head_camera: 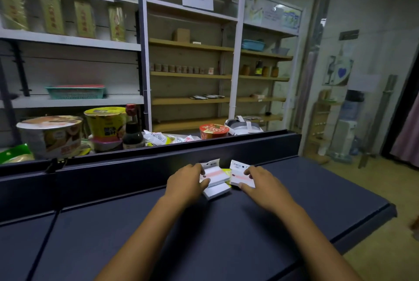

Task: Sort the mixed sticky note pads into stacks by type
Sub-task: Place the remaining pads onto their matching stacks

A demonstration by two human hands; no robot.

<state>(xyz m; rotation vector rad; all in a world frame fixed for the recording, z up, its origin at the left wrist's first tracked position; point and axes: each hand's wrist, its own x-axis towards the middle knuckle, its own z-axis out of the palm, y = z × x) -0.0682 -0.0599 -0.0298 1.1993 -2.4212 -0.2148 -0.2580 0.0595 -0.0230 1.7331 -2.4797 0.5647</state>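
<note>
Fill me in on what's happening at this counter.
A person is sorting sticky note pads on a dark counter. The left hand grips a pink-striped pad lying on a small pile that includes a white pad and a yellow pad. The right hand holds another pink-striped pad just beside the pile. No separate stacks show yet.

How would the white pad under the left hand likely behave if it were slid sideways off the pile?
The white pad looks flat and blocky, so it should slide, not roll. It rests askew on another pad, so that one may shift too. Probably light.
</note>
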